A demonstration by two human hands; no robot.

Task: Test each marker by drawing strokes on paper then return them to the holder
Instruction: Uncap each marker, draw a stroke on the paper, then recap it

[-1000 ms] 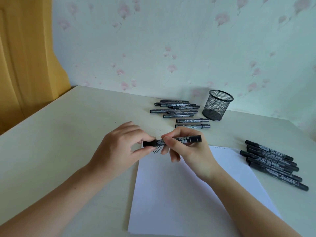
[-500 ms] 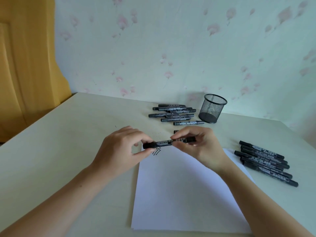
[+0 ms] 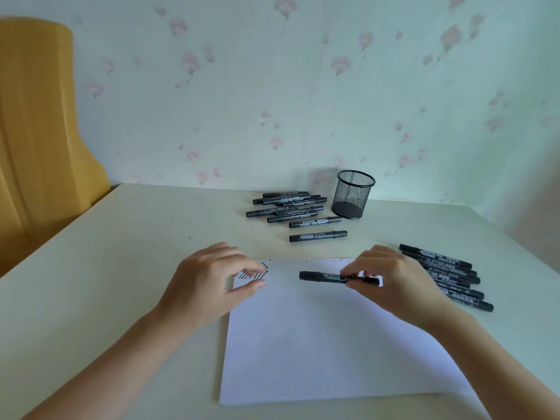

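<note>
The right hand (image 3: 391, 280) pinches a capped black marker (image 3: 336, 277) between thumb and fingertips, holding it level above the upper part of the white paper (image 3: 318, 344), cap end pointing left. The left hand (image 3: 209, 283) hovers by the paper's top left corner with its fingers loosely curved and nothing in them; short black strokes (image 3: 253, 274) show on the sheet just beside those fingers. The black mesh holder (image 3: 353, 194) stands upright near the wall, with a loose pile of markers (image 3: 288, 206) lying to its left on the cream table (image 3: 121, 253). Another row of markers (image 3: 448, 275) lies on the table just right of the paper, partly behind the right hand.
</note>
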